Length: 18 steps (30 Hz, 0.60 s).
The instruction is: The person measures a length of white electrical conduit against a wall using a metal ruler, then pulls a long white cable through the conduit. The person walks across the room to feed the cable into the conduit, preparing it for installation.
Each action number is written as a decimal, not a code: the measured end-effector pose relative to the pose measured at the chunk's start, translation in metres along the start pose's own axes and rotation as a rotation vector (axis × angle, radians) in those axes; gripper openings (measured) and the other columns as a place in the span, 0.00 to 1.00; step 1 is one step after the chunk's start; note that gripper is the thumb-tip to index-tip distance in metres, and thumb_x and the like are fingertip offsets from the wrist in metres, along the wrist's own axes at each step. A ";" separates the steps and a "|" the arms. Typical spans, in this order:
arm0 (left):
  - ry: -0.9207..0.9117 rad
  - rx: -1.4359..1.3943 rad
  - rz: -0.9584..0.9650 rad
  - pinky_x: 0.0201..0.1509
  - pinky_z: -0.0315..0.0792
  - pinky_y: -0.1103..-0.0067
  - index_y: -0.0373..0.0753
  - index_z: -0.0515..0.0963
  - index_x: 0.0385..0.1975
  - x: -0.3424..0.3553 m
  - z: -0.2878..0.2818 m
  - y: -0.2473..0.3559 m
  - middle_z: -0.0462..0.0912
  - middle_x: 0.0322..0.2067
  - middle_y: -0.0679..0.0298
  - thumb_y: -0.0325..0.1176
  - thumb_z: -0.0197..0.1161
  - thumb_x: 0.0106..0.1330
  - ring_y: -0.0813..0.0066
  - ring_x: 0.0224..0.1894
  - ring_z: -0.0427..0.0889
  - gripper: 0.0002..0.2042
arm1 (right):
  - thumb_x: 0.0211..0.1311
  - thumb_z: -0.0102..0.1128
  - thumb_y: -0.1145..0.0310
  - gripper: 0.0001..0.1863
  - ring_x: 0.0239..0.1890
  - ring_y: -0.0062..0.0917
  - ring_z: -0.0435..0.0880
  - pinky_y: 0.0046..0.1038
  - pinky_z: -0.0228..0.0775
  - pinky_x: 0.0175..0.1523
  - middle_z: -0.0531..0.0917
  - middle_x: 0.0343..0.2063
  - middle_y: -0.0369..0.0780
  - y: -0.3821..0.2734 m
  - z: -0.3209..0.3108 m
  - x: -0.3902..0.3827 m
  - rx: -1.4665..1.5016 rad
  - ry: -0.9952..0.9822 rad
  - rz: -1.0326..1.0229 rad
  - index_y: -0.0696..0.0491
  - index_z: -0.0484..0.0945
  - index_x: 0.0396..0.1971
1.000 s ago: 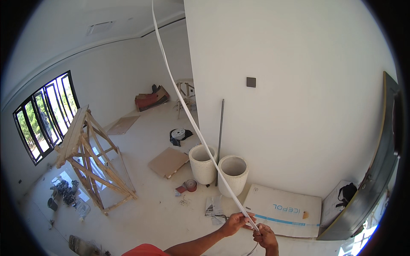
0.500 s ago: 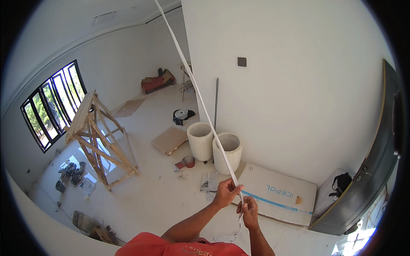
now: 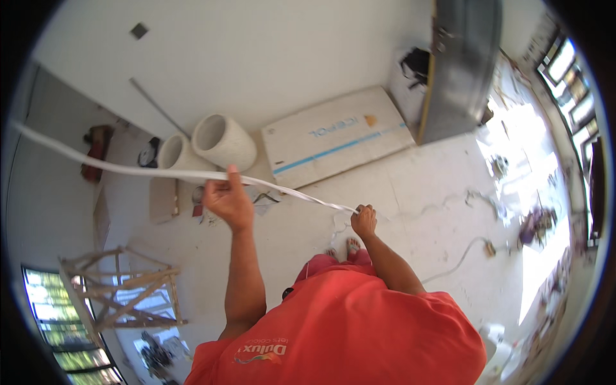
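Note:
A long white flexible strip stretches from the far left, across in front of me, to my right hand. My left hand has its fingers curled around the strip near its middle, with a fingertip showing above it. My right hand grips the strip lower and to the right, where it looks twisted. A thin tail of it hangs below toward my feet. Between the two hands the strip runs nearly taut, sloping down to the right.
Two pale round planters stand by the wall next to a long flat carton. A dark door stands ajar beyond it. A wooden trestle stands at lower left. A cable trails over the floor at right.
My view has swung right and downward. My hands, formerly close together, are now spread apart along the strip, which has gone from steep to nearly level.

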<state>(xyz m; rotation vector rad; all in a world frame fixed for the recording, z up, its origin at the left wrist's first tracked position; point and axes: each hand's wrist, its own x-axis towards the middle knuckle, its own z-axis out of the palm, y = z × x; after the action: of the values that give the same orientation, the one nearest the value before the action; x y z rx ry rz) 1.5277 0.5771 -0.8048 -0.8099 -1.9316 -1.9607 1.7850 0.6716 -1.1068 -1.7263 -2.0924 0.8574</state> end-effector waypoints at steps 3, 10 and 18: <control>-0.056 -0.042 -0.083 0.29 0.74 0.83 0.34 0.75 0.27 0.010 0.020 0.007 0.81 0.24 0.65 0.31 0.69 0.72 0.83 0.25 0.77 0.13 | 0.59 0.61 0.72 0.10 0.45 0.50 0.83 0.47 0.77 0.52 0.84 0.40 0.50 0.127 0.002 -0.019 -0.002 0.094 0.312 0.53 0.88 0.37; -0.047 -0.014 -0.099 0.32 0.80 0.79 0.31 0.74 0.32 0.015 0.017 0.007 0.81 0.28 0.62 0.37 0.71 0.72 0.77 0.29 0.81 0.16 | 0.70 0.70 0.58 0.19 0.26 0.26 0.85 0.27 0.83 0.31 0.87 0.29 0.41 0.257 -0.061 -0.133 0.557 0.855 0.912 0.63 0.85 0.38; -0.055 0.082 -0.164 0.36 0.84 0.78 0.31 0.76 0.30 0.001 0.028 0.029 0.84 0.29 0.60 0.40 0.73 0.70 0.74 0.30 0.85 0.18 | 0.71 0.69 0.60 0.20 0.39 0.27 0.86 0.27 0.83 0.46 0.87 0.36 0.44 0.289 -0.229 -0.082 0.941 1.735 0.726 0.66 0.84 0.45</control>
<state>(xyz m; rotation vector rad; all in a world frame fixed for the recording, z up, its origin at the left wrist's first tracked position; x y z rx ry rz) 1.5487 0.6024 -0.7816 -0.7121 -2.1571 -1.9529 2.1627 0.6807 -1.0930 -1.4752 0.0891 0.0986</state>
